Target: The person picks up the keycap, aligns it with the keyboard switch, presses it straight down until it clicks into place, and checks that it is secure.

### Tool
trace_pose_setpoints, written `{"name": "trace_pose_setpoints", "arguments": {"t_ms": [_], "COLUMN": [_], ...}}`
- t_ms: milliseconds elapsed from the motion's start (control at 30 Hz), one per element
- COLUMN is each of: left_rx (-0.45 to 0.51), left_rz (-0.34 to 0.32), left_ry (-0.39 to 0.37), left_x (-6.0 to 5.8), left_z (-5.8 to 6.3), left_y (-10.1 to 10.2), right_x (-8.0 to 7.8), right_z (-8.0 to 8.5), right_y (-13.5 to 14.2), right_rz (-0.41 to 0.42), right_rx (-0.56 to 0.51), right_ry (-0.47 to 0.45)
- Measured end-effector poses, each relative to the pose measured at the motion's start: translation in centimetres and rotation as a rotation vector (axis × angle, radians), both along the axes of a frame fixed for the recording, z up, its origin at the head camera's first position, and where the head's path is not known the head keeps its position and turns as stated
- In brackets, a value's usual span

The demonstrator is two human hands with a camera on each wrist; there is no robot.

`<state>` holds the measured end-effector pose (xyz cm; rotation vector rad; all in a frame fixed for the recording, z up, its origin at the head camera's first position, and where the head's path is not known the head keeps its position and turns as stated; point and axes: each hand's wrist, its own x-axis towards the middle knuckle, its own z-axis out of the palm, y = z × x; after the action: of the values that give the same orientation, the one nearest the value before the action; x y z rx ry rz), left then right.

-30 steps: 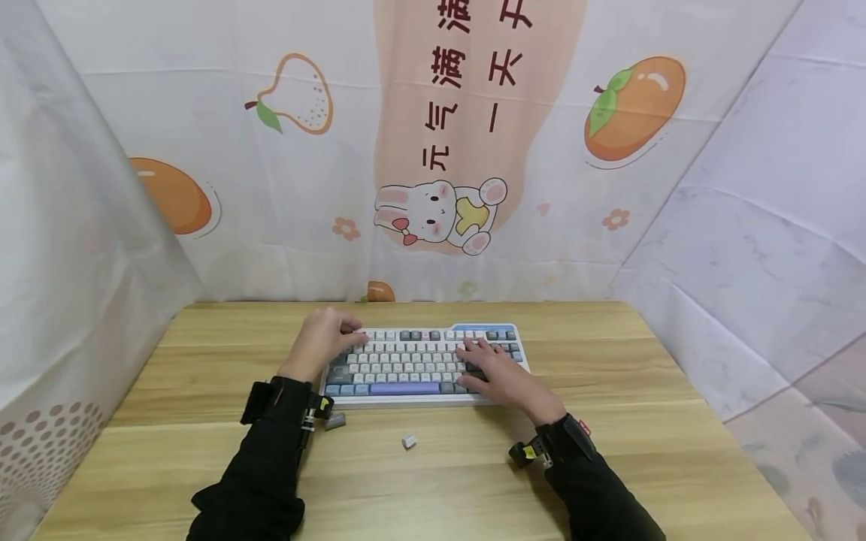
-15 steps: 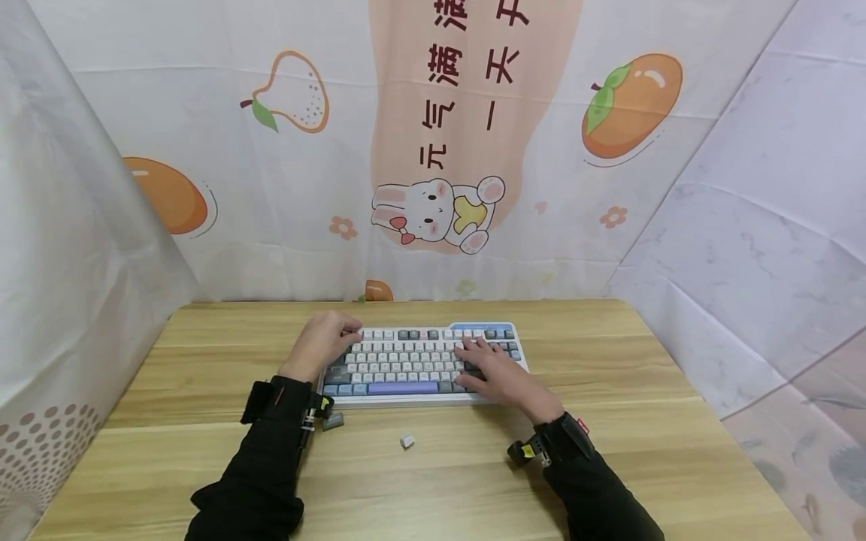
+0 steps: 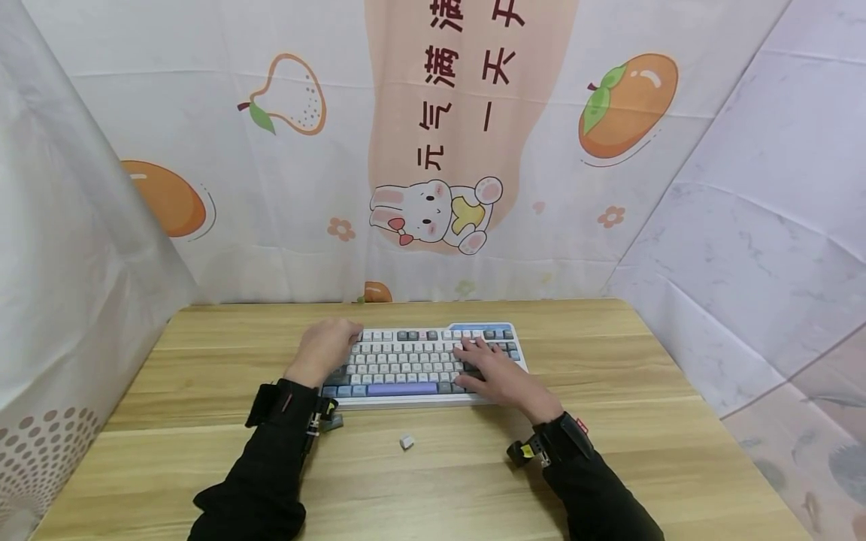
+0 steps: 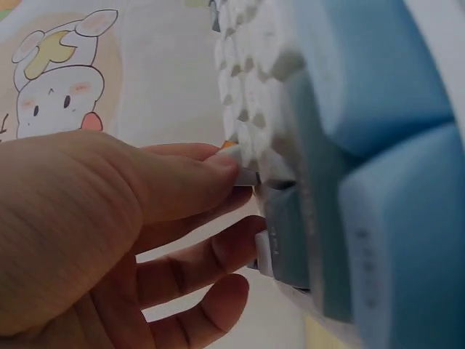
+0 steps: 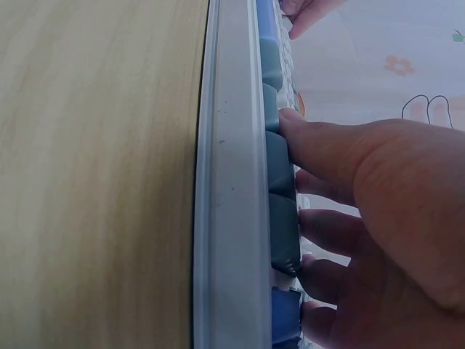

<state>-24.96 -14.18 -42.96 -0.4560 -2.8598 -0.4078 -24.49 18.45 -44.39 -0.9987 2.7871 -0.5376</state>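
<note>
A compact keyboard (image 3: 406, 363) with white, grey and blue keycaps and a purple space bar lies on the wooden table. At its far left corner, my left hand (image 3: 323, 349) pinches a small pale keycap (image 4: 248, 177) between thumb and index finger. In the left wrist view this keycap is at the key rows, mostly covered by the fingertips; whether it sits on its switch cannot be told. My right hand (image 3: 501, 378) rests on the keyboard's right part with fingers spread, its thumb (image 5: 312, 138) touching the dark keys near the front edge.
A loose white keycap (image 3: 407, 442) lies on the table (image 3: 473, 473) in front of the keyboard. A wider dark grey keycap (image 3: 334, 422) lies beside my left wrist, partly covered by the wrist camera. A printed curtain (image 3: 304, 248) hangs behind the table.
My left hand has shifted slightly left and turned, with its thumb drawn in from the top key row to the far left corner. The right hand stays in place on the keyboard.
</note>
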Motion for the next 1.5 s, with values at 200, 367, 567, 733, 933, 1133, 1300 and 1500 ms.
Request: {"name": "trace_pose_setpoints", "arguments": {"t_ms": [200,367,567,733,933,1133,1300,1500], "left_rx": [0.012,0.008,-0.048,-0.074,-0.064,-0.086,-0.104,-0.075], "left_rz": [0.026,0.055,0.063,0.049,0.019,0.032,0.05,0.04], "left_ry": [0.011,0.037,0.039,0.018,0.043,0.041,0.042,0.086], "left_x": [0.04,-0.07,-0.23,-0.19,-0.03,-0.04,0.27,0.28], "left_z": [-0.09,-0.36,-0.51,-0.22,-0.22,-0.45,-0.27,-0.31], "left_y": [0.14,0.3,0.5,0.52,0.47,0.53,0.62,0.77], "right_x": [0.0,-0.02,-0.05,-0.02,-0.02,0.03,-0.03,-0.14], "right_z": [-0.01,-0.06,-0.16,-0.07,-0.11,-0.24,-0.29,-0.38], "right_y": [-0.05,-0.07,0.0,0.08,0.14,0.16,0.04,0.14], "right_rz": [-0.001,-0.006,-0.012,-0.012,-0.002,0.003,0.001,-0.007], "right_rx": [0.003,0.001,0.001,-0.008,-0.006,-0.007,-0.011,-0.013], "right_ry": [-0.003,0.0,-0.006,-0.024,-0.017,-0.012,-0.009,-0.019]}}
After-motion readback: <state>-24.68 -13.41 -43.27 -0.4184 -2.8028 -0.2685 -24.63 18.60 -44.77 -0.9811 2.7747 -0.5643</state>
